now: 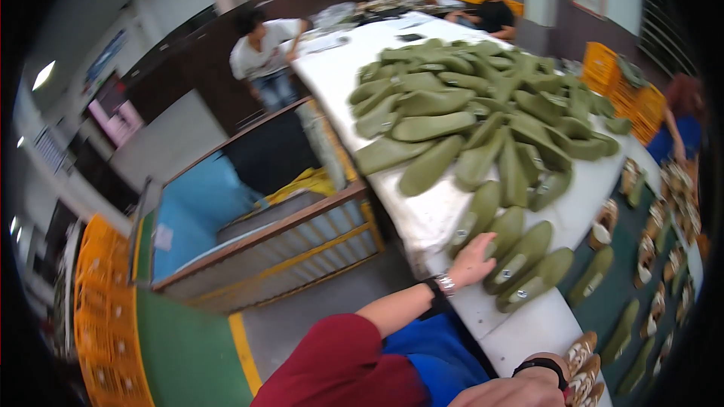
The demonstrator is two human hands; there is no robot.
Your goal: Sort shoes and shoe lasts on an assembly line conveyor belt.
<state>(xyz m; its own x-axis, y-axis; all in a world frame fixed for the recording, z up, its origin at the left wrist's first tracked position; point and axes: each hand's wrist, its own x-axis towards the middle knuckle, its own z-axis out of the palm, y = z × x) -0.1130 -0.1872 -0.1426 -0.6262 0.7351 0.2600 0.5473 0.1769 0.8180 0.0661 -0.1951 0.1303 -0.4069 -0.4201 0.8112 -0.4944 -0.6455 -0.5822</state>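
Note:
My left hand [472, 260], with a metal-banded watch at its wrist, is at the near end of a short row of olive-green shoe lasts. Its fingers and thumb close around the near end of one shoe last [510, 227]. Beside it to the right lie two more lasts [520, 256], toes pointing away. Low in the picture, my right hand [541, 359] shows only a sliver beyond a black wristband; its fingers are hidden. Next to it are brown-and-white shoe uppers [582, 353]. Farther back a large heap of green lasts [452, 98] covers the white table [332, 68].
A wooden-framed cart [256, 256] with blue lining stands left of the table. Orange crates [105, 316] stack at far left, more orange crates [601, 68] behind right. A green surface [603, 316] at right carries lasts and uppers. Several people are around the table.

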